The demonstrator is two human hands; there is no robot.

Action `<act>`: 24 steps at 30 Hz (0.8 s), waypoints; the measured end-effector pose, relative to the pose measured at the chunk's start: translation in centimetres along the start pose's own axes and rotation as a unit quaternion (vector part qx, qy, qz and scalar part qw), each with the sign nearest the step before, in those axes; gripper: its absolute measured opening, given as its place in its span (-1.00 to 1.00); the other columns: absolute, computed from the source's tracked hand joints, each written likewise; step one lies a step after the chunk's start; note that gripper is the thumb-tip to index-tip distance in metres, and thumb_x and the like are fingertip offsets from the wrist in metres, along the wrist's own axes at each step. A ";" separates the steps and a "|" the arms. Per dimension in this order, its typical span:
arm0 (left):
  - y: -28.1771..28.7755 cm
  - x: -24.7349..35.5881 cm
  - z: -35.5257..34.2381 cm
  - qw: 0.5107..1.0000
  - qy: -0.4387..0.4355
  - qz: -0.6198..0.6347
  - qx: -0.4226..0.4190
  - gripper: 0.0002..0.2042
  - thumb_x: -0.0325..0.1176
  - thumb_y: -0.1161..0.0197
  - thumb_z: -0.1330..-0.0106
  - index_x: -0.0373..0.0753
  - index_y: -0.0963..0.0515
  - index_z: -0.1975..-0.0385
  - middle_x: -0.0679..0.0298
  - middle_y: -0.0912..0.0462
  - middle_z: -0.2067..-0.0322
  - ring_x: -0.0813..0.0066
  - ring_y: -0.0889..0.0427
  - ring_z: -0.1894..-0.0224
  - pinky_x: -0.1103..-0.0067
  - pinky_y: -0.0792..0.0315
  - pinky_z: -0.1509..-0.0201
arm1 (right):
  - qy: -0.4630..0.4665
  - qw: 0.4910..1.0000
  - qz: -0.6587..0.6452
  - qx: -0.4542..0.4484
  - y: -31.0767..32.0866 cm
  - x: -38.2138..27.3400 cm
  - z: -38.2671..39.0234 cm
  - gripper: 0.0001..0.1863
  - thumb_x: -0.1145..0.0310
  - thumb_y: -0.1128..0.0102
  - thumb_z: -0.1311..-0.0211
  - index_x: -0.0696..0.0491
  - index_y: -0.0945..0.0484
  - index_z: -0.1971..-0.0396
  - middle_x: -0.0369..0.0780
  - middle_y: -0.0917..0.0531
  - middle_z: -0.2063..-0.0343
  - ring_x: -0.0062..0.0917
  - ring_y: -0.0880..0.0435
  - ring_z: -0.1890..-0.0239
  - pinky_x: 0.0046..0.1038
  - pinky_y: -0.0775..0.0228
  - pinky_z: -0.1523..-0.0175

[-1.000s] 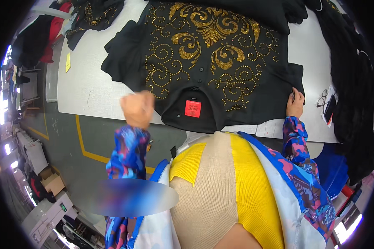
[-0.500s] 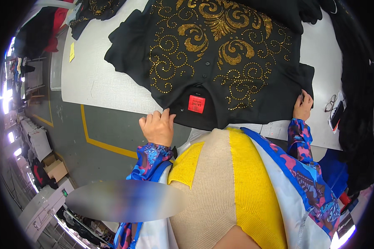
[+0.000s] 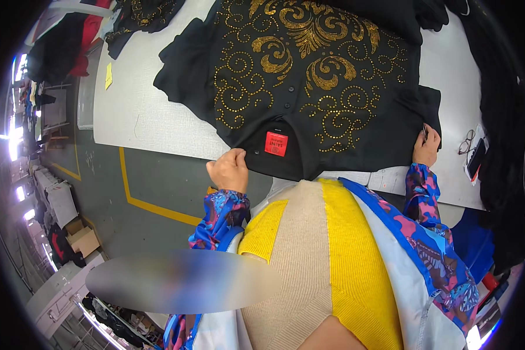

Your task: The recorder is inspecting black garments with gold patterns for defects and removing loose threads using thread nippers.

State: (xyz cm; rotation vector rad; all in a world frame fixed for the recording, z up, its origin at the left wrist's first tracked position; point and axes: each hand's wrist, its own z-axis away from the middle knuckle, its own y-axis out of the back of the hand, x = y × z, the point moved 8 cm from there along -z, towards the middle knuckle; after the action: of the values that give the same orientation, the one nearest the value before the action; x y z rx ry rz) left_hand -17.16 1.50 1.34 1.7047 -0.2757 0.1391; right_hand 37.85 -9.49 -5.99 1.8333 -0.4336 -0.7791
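Note:
A black polo shirt (image 3: 379, 81) with gold stud scrollwork lies spread on the table, its collar toward me. A red label (image 3: 276, 143) shows inside the neck, and small buttons run down the placket. My left hand (image 3: 228, 170) is closed, thumb and fingers pinching the shirt's near edge left of the collar. At the sleeve on the right, my right hand (image 3: 426, 147) rests with its fingers curled. Something small and dark shows between its thumb and fingers; whether it is a tool or a fold of cloth I cannot make out.
The white table (image 3: 157, 125) ends just left of my left hand. Glasses (image 3: 466, 142) and a dark phone-like object (image 3: 477, 158) lie right of my right hand. Dark garments (image 3: 499, 105) hang or pile along the right side. Another studded garment (image 3: 143, 20) lies at the far left.
My left hand has moved slightly up and right, its fingers drawing together from a looser spread at the shirt's edge. My right hand stays at the sleeve. The shirt has barely shifted.

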 end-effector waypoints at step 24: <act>21.9 10.0 -7.6 0.884 -0.288 0.367 0.019 -0.83 -0.57 -0.23 -0.03 -0.31 -0.64 0.35 0.22 -0.61 0.45 0.35 -0.52 0.36 0.51 -0.36 0.27 | -0.012 0.988 -0.141 -0.068 0.5 2.3 -0.5 -0.76 0.39 -0.09 -0.27 0.09 -0.58 0.11 -0.22 -0.60 0.13 -0.48 -0.60 0.12 -0.49 -0.40 -0.03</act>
State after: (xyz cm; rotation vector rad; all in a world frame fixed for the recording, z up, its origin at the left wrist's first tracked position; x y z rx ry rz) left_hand -12.73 5.12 26.00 1.5675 -1.3720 0.1882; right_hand 39.91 -10.79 -6.12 1.7801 -0.1320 -0.9979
